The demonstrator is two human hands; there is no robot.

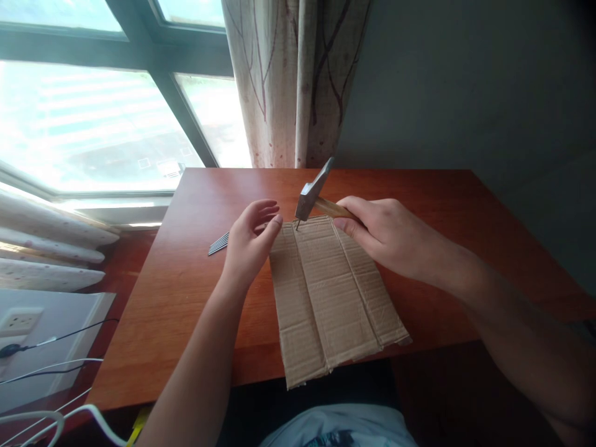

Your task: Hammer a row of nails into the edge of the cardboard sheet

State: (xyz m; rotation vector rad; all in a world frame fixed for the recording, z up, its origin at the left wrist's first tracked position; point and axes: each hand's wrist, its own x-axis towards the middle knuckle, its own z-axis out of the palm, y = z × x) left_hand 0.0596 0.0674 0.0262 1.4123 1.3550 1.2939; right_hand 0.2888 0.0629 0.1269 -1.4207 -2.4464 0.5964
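My right hand (379, 233) is wrapped round the wooden handle of a hammer (308, 197). The hammer's metal head rests against or just above the top of a nail (297, 225), which stands near the far edge of a creased sheet of cardboard (335, 285). Just left of the nail is my left hand (254, 239), its fingers loosely curved and apart from the thumb, with nothing held. Partly behind that hand lies a bundle of thin metal rods or nails (218, 244). Whether the nail's tip has gone into the cardboard is too small to tell.
The cardboard lies on a reddish-brown wooden table (186, 298) and overhangs its near edge. Behind the table hang patterned curtains (284, 93) beside a window (84, 124). White and black cables (56, 366) run at the lower left, near a wall socket (21, 321).
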